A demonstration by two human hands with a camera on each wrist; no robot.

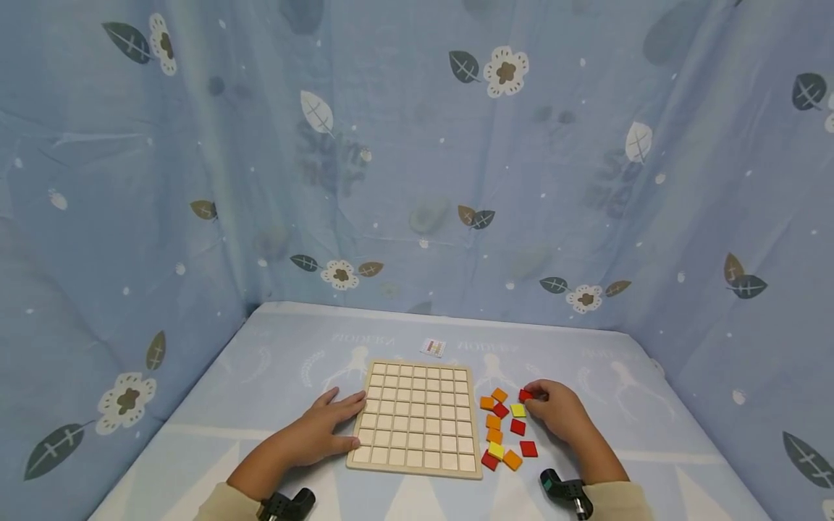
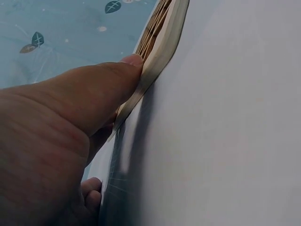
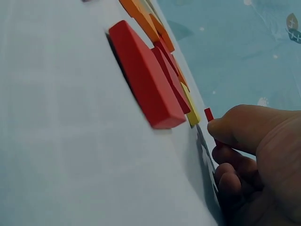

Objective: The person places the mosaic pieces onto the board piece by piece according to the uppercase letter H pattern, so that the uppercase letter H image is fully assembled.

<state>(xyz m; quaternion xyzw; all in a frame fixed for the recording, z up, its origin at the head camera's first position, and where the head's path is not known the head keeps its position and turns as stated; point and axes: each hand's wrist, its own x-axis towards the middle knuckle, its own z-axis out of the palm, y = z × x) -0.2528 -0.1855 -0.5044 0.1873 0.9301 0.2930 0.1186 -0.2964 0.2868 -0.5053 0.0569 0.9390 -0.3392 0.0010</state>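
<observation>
A square wooden grid board [image 1: 417, 474] lies on the table. My left hand [image 1: 319, 433] rests at its left edge, fingers spread, with the fingertips and thumb on the rim; in the left wrist view the thumb [image 2: 101, 82] touches the board's side [image 2: 164, 47]. To the right of the board, my right hand [image 1: 559, 411] pinches a red square tile [image 1: 525, 396] between thumb and fingers. The tile's edge [image 3: 209, 114] shows beyond the thumb in the right wrist view. Beside that hand lie loose tiles, among them a yellow one [image 1: 517, 410] and a red one [image 1: 517, 427].
Several orange, red and yellow tiles are scattered along the board's right side, such as an orange tile [image 1: 512, 460] near the front. A small printed card [image 1: 433, 348] lies behind the board. A blue patterned curtain [image 1: 417, 181] surrounds the table's back and sides.
</observation>
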